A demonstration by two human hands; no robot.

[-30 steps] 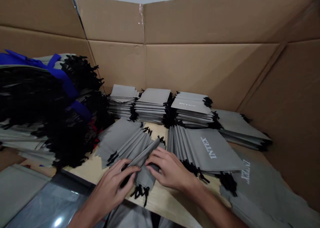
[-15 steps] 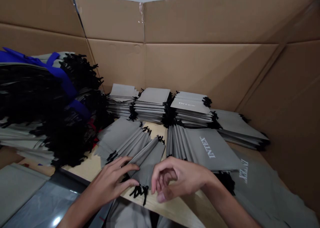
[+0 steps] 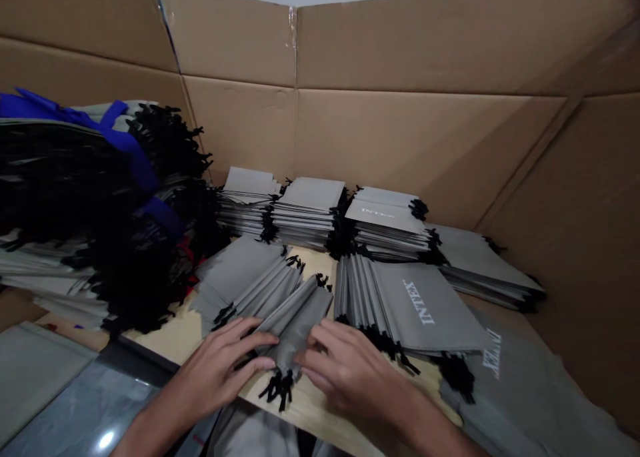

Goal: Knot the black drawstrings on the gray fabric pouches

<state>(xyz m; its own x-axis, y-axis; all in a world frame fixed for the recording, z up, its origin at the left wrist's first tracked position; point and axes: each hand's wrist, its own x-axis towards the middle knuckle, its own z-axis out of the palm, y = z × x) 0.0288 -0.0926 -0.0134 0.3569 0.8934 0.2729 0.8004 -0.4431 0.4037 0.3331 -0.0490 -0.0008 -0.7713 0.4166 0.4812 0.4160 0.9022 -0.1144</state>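
My left hand [image 3: 220,367] lies on the near end of a small fanned bundle of grey drawstring pouches [image 3: 295,320], fingers stretched out over the fabric. My right hand [image 3: 347,370] rests on the same bundle from the right, fingers spread and touching its lower edge by the black cords [image 3: 277,387]. Neither hand is lifting anything. A second fan of grey pouches [image 3: 240,280] lies just left of it on the wooden board [image 3: 173,333].
A fanned pile printed INTEX [image 3: 425,303] lies right of my hands. Three neat stacks [image 3: 307,210] stand behind against the cardboard walls [image 3: 380,137]. A tall heap of pouches with black cords and blue straps [image 3: 85,197] fills the left. More grey pouches [image 3: 520,390] lie at the right.
My right hand lifted off the bundle with curled fingers half a second ago and has come back down flat onto it. My left hand has stayed on the pouches.
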